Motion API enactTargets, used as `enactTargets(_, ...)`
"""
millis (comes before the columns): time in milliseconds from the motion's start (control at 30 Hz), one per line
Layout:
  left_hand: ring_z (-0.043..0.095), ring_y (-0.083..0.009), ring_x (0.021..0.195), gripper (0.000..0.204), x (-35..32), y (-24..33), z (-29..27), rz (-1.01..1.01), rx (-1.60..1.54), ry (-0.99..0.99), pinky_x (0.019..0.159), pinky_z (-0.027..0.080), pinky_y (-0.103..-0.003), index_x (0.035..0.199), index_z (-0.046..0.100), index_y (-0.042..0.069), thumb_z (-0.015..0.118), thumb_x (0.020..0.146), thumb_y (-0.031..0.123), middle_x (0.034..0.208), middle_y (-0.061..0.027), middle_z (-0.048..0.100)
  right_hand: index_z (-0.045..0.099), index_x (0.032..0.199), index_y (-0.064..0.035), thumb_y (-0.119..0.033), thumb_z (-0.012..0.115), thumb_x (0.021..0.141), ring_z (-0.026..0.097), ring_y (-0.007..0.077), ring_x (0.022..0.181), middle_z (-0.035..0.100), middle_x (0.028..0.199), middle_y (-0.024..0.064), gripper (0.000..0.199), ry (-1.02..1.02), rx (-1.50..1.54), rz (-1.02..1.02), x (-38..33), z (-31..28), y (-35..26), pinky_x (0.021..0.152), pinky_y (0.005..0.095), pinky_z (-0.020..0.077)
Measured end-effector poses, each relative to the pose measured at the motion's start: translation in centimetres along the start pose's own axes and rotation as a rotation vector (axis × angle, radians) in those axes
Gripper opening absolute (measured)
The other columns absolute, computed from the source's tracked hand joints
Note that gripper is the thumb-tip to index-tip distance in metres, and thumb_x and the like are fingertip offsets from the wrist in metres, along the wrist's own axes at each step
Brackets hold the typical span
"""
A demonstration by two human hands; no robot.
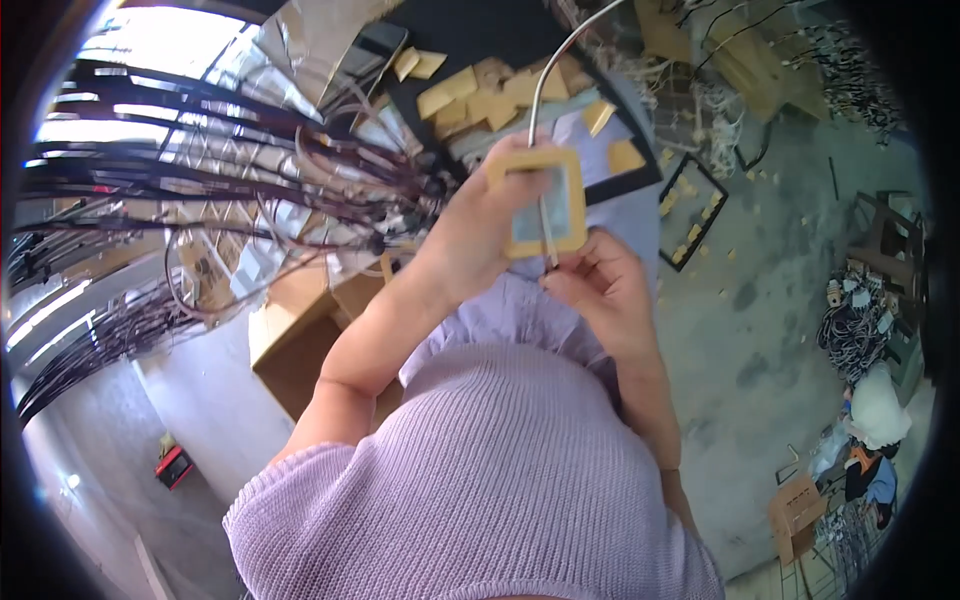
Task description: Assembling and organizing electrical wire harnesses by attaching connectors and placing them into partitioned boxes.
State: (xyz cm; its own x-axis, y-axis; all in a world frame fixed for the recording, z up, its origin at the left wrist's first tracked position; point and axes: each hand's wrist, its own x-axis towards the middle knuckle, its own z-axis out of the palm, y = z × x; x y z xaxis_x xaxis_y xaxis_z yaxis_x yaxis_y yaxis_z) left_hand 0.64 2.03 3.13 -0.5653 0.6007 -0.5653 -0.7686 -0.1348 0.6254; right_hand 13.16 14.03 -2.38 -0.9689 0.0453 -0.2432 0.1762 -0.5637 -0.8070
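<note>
My left hand [480,235] grips a square yellow-tan frame [575,165] with a light blue middle, held up in front of me. My right hand [600,285] sits just below the frame and pinches a thin grey cable [545,85] that crosses the frame's face and arcs up and away to the top. Both forearms rise from a lilac knitted top at the lower edge.
A black tray [470,30] with several tan square pieces lies beyond my hands. Bundles of dark cables [200,180] hang at the left. An open cardboard box [300,340] stands below them. More cable heaps [855,335] and a small black frame [695,215] lie on the concrete floor at right.
</note>
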Motion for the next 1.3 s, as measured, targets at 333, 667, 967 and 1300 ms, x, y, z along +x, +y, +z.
enactTargets(333,0.026,-0.0361,0.134,0.098,-0.3,-2.1,-6.5,0.493,1.199,-0.747,0.106,0.028,-0.052,0.14,0.027,0.006,0.079,0.069,0.049,0.144,-0.0171,0.021,0.056,0.095,-0.0033,-0.034,0.051,0.095,0.045,0.0118,0.056,0.05,0.068,0.0019,0.031,0.15,0.076,-0.759,0.6,-1.4,-6.9,0.053,0.0272,0.0379)
enactTargets(667,0.06,-0.025,0.066,0.02,-13.4,1.0,-0.9,0.83,-0.291,0.038,0.068,0.05,-0.041,0.074,0.062,0.007,0.058,0.086,0.023,0.071,-0.0055,0.059,0.058,0.08,-0.0071,-0.008,0.064,0.082,0.056,0.0149,0.06,0.057,0.067,0.0033,0.006,-0.256,-0.518,-0.884,3.5,3.0,-7.5,0.055,0.0263,0.0439)
enactTargets(967,0.055,-0.0102,0.073,0.021,-17.2,10.3,-14.8,1.267,1.331,0.886,0.057,0.044,-0.023,0.111,0.046,0.005,0.055,0.094,0.013,0.086,-0.0052,0.056,0.061,0.091,-0.0045,-0.009,0.052,0.085,0.062,0.0224,0.077,0.064,0.082,0.0105,0.012,0.537,-0.955,-0.75,21.5,-9.7,-9.6,0.07,0.0363,0.0483)
enactTargets(1300,0.059,-0.0247,0.098,0.046,-3.7,-1.7,1.8,1.037,0.614,-0.134,0.088,0.047,-0.032,0.129,0.041,0.0,0.054,0.085,-0.001,0.123,-0.0137,0.053,0.057,0.101,-0.0018,-0.026,0.044,0.1,0.043,0.0098,0.051,0.045,0.064,-0.001,0.027,0.288,-0.399,-0.328,4.1,-6.9,-18.0,0.048,0.0257,0.0373)
